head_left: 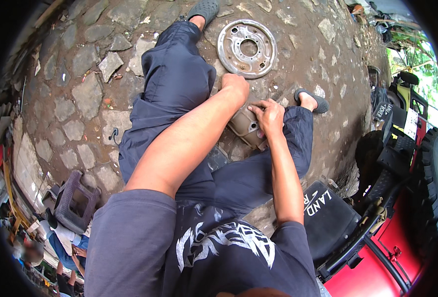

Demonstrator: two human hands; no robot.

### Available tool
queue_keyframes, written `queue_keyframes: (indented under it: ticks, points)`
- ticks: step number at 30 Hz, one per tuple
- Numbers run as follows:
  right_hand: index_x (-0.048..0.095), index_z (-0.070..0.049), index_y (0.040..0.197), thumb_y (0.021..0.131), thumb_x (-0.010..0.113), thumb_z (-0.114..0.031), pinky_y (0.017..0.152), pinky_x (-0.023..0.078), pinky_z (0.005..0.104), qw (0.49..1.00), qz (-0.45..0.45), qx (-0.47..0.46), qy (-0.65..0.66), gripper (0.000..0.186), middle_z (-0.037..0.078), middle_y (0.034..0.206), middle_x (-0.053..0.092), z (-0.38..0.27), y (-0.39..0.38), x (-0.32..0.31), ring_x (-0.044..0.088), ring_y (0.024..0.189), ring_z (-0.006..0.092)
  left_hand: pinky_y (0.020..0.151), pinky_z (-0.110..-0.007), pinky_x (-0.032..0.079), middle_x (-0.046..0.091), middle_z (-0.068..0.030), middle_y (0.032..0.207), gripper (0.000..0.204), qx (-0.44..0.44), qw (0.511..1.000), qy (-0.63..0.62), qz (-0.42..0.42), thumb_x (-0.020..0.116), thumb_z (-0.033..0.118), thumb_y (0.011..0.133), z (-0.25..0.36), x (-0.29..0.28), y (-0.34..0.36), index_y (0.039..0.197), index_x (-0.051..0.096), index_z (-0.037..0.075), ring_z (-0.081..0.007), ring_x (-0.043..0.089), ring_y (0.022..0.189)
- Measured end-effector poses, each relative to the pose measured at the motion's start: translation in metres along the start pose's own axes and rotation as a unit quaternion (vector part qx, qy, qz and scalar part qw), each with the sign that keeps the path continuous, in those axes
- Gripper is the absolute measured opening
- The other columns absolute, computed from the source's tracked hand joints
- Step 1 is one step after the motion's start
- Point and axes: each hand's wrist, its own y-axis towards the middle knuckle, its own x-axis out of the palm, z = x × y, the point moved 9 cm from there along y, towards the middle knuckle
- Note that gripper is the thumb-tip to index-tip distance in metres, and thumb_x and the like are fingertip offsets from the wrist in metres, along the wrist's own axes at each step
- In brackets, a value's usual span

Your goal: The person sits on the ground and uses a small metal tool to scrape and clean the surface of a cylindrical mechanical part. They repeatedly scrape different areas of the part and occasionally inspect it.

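A dirty brownish metal housing [244,129] with holes in its face sits low between the person's legs. My left hand [233,88] is closed at its upper side; what its fingers hold is hidden. My right hand [271,116] grips the housing's right side with bent fingers and thumb. Beyond both hands a round metal plate [263,47], with a large centre hole and several smaller holes, lies flat on the stone ground.
Uneven cobblestone ground [85,89] surrounds my legs. A dark plastic stool [75,208] is at the left, with other people [65,247] beyond it. A red vehicle [367,267] with black mudflaps [330,222] and a large tyre [427,183] stands close on the right.
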Motion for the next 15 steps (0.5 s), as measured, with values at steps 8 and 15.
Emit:
queue_keyframes:
  ticks: [8,15]
  points:
    - [0.087,-0.012,0.101,0.082,0.088,-0.032,0.085,0.057,0.0479,0.996,-0.088,0.023,-0.02,0.028,0.019,0.091,0.076,0.011,-0.01,-0.012,0.074,0.088,0.0375,0.089,-0.04,0.062,0.082,-0.008,0.115,0.036,0.01,0.999,-0.033,0.01,0.089,0.02,0.08,-0.008,-0.001,-0.005,0.114,0.084,0.012,-0.0261,0.078,0.11]
    - [0.085,-0.007,0.103,0.083,0.088,-0.028,0.082,0.057,0.0449,0.999,-0.047,0.02,0.01,0.029,0.019,0.089,0.074,-0.013,-0.009,-0.002,0.073,0.083,0.0378,0.098,-0.04,0.059,0.073,-0.0039,0.14,0.035,0.012,0.999,0.004,-0.047,0.058,0.02,0.104,-0.005,0.0,-0.007,0.133,0.077,0.019,-0.0218,0.071,0.128]
